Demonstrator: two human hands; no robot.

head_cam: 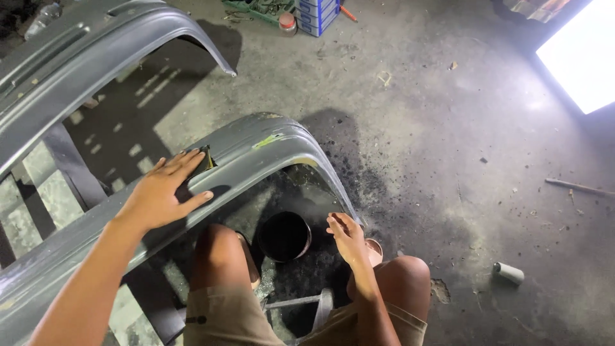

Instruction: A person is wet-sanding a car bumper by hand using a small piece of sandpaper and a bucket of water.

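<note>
A grey car bumper (pixel 269 144) lies across my lap area, curving down to the floor at its right end. My left hand (pixel 160 192) presses flat on its top, fingers over a dark piece of sandpaper (pixel 200 163). My right hand (pixel 346 237) hangs with fingers apart and nothing in it, just under the bumper's right end, beside a dark round container (pixel 284 236) on the floor between my knees. A green-yellow smear (pixel 268 140) marks the bumper's top.
A second grey bumper (pixel 83 51) rests on a stand at upper left. A small white cylinder (pixel 509 273) lies on the concrete at right, a thin stick (pixel 576 187) farther right. Blue boxes and a small jar (pixel 288 23) sit at the top. Bright light glares at upper right.
</note>
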